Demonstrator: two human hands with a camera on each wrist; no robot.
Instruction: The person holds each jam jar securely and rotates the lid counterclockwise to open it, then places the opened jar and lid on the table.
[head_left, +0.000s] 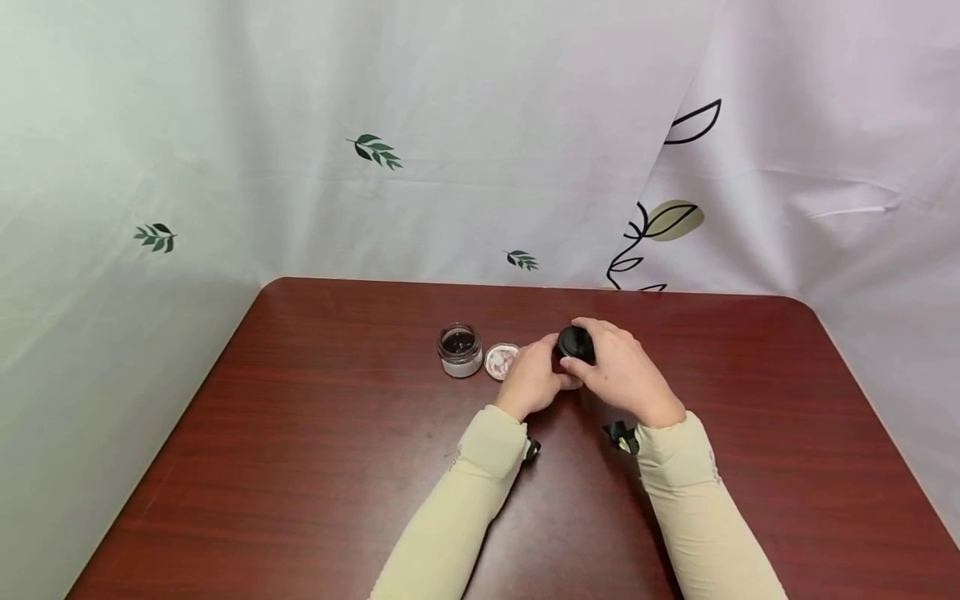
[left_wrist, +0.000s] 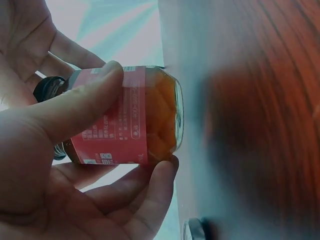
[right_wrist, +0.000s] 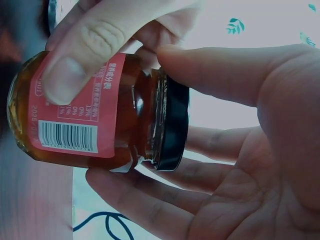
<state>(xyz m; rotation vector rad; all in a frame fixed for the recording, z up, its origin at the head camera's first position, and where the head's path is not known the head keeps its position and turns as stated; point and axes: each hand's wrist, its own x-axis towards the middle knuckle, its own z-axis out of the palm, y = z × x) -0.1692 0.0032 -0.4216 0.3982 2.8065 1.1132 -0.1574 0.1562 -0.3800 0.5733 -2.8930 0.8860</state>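
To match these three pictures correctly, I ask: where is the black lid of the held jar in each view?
Head: black lid, right of centre, just below mid-height.
Left wrist: black lid, far left, partly covered, on the jar.
Right wrist: black lid, just right of centre, at the jar's right end.
Shared landmark: left hand, gripping the jar.

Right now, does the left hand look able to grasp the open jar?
Probably not: the left hand is holding the red-labelled jar. Otherwise the way to the open jar looks free, with only the flat-lying lid between.
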